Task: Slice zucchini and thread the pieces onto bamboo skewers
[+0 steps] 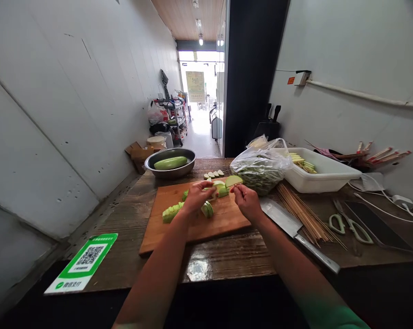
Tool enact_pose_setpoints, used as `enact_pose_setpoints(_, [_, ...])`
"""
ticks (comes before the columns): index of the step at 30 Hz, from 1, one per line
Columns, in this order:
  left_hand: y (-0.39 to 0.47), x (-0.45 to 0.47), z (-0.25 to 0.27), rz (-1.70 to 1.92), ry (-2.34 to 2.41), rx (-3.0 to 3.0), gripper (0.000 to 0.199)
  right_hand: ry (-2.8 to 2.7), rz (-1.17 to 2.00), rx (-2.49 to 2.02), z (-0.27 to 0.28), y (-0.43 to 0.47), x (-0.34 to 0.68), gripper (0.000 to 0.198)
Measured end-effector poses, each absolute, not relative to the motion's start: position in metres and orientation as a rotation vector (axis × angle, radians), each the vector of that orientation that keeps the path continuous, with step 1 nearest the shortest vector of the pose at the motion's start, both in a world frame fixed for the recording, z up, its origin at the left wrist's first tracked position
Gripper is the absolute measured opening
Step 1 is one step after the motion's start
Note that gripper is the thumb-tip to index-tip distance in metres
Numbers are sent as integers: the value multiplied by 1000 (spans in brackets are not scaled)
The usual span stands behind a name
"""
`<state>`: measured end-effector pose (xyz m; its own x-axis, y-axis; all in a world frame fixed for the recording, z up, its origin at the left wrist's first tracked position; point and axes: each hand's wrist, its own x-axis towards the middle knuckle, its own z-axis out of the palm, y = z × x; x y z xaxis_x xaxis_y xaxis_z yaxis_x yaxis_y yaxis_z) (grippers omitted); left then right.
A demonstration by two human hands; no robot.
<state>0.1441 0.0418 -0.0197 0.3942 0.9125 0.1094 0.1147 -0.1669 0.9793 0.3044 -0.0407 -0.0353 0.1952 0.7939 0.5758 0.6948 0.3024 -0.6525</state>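
Over the wooden cutting board (227,217), my left hand (198,195) is closed in a pinch beside pale green zucchini slices (220,188); what lies between its fingertips is hard to make out. My right hand (248,202) is closed, its fingers pinching what looks like a thin bamboo skewer along the lower edge of a half-round zucchini slice (234,180). Cut zucchini pieces (172,212) lie in a row at the board's left, partly behind my left wrist. More slices (208,209) rest under my left hand. Small slices (213,174) line up past the board's far edge.
A metal bowl (151,168) holding a whole zucchini (171,163) stands far left. Right of the board lie a cleaver (282,216), loose bamboo skewers (302,212) and scissors (350,224). Behind them are a plastic bag of greens (261,169) and a white tub (324,183).
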Motion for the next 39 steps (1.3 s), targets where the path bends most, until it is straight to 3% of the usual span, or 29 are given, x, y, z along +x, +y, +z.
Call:
enact_pose_setpoints(4, [55, 129, -14, 1038, 738, 935, 20, -1759, 127, -1366, -37, -49, 291, 25])
enact_pose_setpoints(8, [60, 122, -10, 1095, 712, 695, 6, -1890, 173, -1381, -43, -53, 282, 23])
enact_pose_setpoints(11, [59, 121, -7, 1059, 727, 582, 9, -1928, 172, -1382, -46, -55, 278, 23])
enact_pose_setpoints(39, [63, 121, -10, 1075, 725, 463, 10, -1964, 208, -1397, -44, -59, 274, 22])
